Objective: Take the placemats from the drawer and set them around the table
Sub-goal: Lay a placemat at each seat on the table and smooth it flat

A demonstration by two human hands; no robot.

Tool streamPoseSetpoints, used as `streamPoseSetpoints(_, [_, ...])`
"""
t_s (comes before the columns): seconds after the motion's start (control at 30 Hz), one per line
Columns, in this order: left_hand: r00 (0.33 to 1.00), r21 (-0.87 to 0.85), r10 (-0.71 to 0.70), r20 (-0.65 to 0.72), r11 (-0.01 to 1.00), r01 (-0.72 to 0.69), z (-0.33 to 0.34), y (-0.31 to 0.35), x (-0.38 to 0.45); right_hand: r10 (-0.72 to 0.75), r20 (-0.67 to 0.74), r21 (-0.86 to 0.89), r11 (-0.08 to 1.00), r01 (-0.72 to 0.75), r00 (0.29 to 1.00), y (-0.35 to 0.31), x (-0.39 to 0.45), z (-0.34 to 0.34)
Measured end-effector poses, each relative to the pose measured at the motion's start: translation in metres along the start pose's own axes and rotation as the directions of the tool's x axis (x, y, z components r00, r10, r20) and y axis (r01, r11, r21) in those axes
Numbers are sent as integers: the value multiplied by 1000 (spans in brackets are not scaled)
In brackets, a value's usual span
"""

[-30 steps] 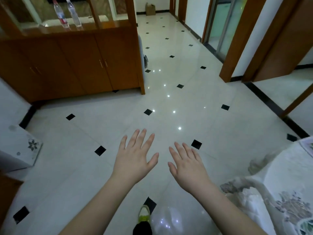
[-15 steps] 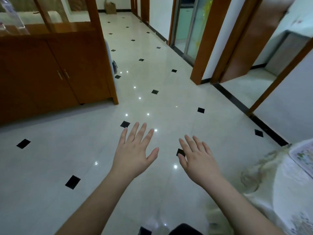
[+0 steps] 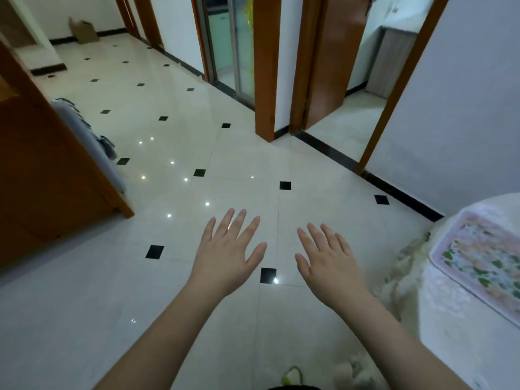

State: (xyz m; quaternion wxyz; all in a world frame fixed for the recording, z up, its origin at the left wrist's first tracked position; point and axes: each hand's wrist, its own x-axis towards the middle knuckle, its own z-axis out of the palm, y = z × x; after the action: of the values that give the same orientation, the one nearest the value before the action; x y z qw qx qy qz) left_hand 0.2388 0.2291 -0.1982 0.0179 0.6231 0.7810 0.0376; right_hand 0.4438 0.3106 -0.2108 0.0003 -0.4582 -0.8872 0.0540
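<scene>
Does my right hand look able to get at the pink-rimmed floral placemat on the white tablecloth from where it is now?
Probably yes. The right hand is open, holds nothing and hangs over the floor, and the pink-rimmed floral placemat lies on the white tablecloth to its right. Nothing shows between them but the cloth's draped edge.

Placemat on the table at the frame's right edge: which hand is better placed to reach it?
Right, probably. The right hand hangs open and empty nearer the floral placemat on the table; the left hand, also open, is farther away.

Glossy cream floor [image 3: 174, 277] with black diamonds; wooden cabinet [image 3: 42, 178] left.
</scene>
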Motion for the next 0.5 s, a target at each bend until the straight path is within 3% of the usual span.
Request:
streamPoseSetpoints(0.2, [996, 23, 87, 4, 996, -87, -5, 40, 105, 113, -26, 31, 993, -112, 993, 81, 60, -12])
streamPoseSetpoints(0.5, [948, -27, 317, 37, 948, -316, 10, 88, 243, 272, -49, 68, 961, -268, 961, 137, 142, -7])
